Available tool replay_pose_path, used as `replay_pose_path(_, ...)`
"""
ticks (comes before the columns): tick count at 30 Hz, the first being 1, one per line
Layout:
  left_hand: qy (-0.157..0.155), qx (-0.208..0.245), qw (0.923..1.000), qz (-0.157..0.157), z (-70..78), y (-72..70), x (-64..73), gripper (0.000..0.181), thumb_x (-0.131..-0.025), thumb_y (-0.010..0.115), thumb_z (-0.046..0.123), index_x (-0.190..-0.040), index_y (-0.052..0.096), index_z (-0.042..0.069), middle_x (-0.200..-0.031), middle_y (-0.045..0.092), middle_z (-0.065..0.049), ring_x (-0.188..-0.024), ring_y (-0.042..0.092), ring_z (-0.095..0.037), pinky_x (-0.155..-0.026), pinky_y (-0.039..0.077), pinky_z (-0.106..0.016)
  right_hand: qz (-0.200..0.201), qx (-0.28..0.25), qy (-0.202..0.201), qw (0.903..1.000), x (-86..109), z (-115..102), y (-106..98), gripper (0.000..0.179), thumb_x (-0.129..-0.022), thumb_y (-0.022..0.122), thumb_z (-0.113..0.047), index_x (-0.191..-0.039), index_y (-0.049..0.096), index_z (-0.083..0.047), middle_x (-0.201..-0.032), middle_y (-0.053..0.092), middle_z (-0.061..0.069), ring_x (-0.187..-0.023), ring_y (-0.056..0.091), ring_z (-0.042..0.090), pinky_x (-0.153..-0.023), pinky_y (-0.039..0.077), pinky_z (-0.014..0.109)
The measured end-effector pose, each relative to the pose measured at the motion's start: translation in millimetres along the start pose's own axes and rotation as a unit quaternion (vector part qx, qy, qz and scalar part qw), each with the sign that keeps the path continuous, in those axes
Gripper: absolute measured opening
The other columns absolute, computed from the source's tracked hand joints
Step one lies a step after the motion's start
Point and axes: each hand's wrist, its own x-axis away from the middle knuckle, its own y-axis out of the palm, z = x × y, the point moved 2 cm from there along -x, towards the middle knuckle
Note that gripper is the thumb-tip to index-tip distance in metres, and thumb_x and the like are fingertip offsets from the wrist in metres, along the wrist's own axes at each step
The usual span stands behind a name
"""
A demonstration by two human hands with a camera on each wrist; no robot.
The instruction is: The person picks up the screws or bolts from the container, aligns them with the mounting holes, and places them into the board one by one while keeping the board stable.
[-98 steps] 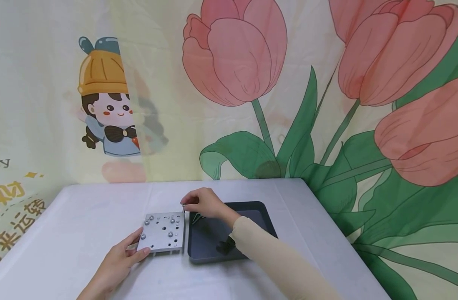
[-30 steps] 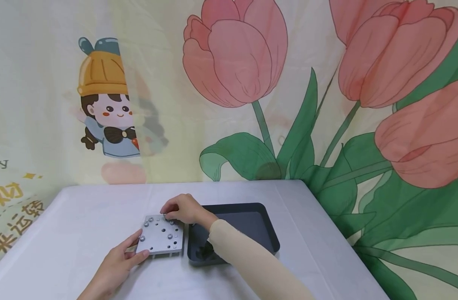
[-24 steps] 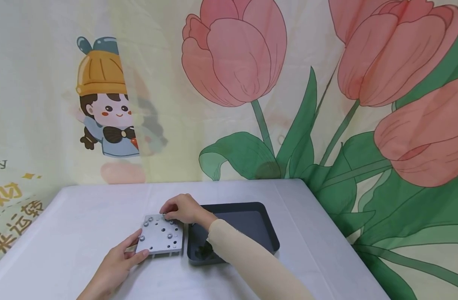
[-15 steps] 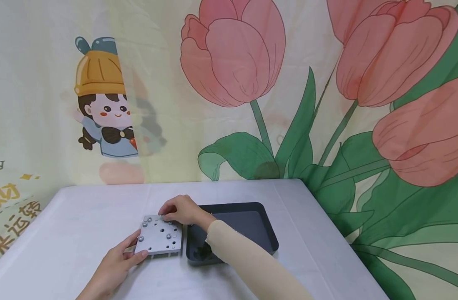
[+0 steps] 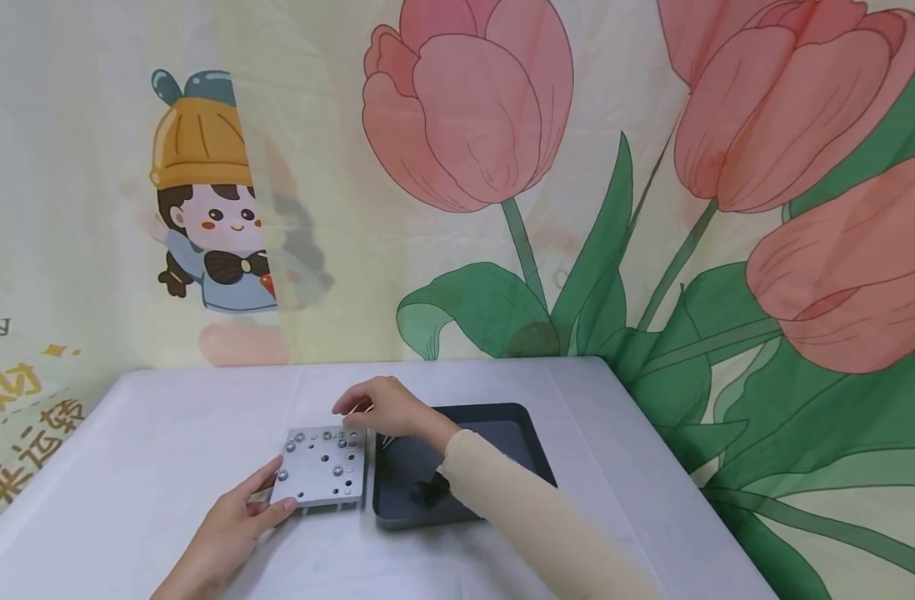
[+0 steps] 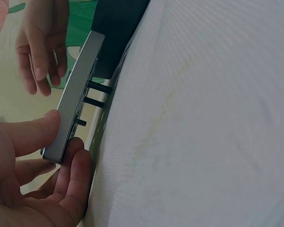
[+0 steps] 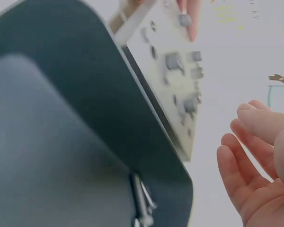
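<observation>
A square silver metal plate [image 5: 307, 487] with holes and several socket-head bolts in its top stands tilted slightly over the white tabletop. My left hand [image 5: 232, 525] grips its near left corner, thumb on the upper face and fingers beneath in the left wrist view. Bolt shanks [image 6: 99, 87] stick out of the plate's underside. Above the plate's far right corner hovers my right hand [image 5: 390, 407], with relaxed fingers and nothing between them in the right wrist view. One bolt head [image 5: 327, 435] sits near the plate's far edge, just left of that hand.
A dark grey tray [image 5: 495, 410] lies right beside the plate, partly under my right forearm. Several silver bolts [image 7: 141, 198] rest in its corner, and a small black item [image 5: 427, 492] lies near its front left. A printed tulip curtain [image 5: 487, 125] hangs behind the table.
My right hand has let go of the bolt near the plate's far edge and moved right and up, fingers loosened. My left hand keeps its grip on the plate.
</observation>
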Motion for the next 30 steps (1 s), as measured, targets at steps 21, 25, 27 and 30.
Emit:
replay_pose_path(21,-0.007,0.002,1.0000,0.004,1.0,0.2,-0.4,0.089,-0.099,0.078,0.036,-0.168,0.029,0.011,-0.160,0.043,-0.027,-0.105,0.057,-0.021,-0.073,0.048,-0.026,-0.037,0.040,0.042,0.9976,64.9,53,-50,0.037,-0.101,0.074,-0.011,-0.137,0.070,-0.007,-0.136,0.071,0.009,-0.108,0.072,0.021,-0.091,0.055,0.026)
replay_pose_path(25,-0.014,0.007,0.9999,0.006,0.6,0.8,-0.3,0.089,-0.098,0.078,0.035,-0.168,0.029,0.011,-0.160,0.043,-0.026,-0.105,0.057,-0.022,-0.072,0.048,-0.025,-0.057,0.045,0.050,0.9962,71.4,61,-48,0.042,-0.100,0.076,-0.011,-0.140,0.068,-0.006,-0.139,0.069,0.010,-0.106,0.072,0.020,-0.091,0.055,0.027)
replay_pose_path(27,-0.016,0.008,0.9998,0.005,1.3,0.9,-0.3,0.089,-0.098,0.078,0.035,-0.169,0.029,0.011,-0.160,0.043,-0.026,-0.106,0.056,-0.022,-0.072,0.048,-0.025,-0.068,0.054,0.048,0.9950,73.3,65,-46,0.044,-0.100,0.075,-0.011,-0.142,0.066,-0.005,-0.140,0.068,0.010,-0.107,0.072,0.020,-0.091,0.055,0.027)
replay_pose_path(30,-0.012,0.005,0.9999,0.004,2.2,0.9,-0.2,0.089,-0.099,0.078,0.035,-0.168,0.029,0.010,-0.160,0.043,-0.027,-0.106,0.057,-0.021,-0.073,0.048,-0.025,-0.081,0.067,0.046,0.9933,74.8,69,-42,0.046,-0.100,0.076,-0.012,-0.144,0.065,-0.005,-0.141,0.068,0.011,-0.108,0.071,0.022,-0.092,0.054,0.027)
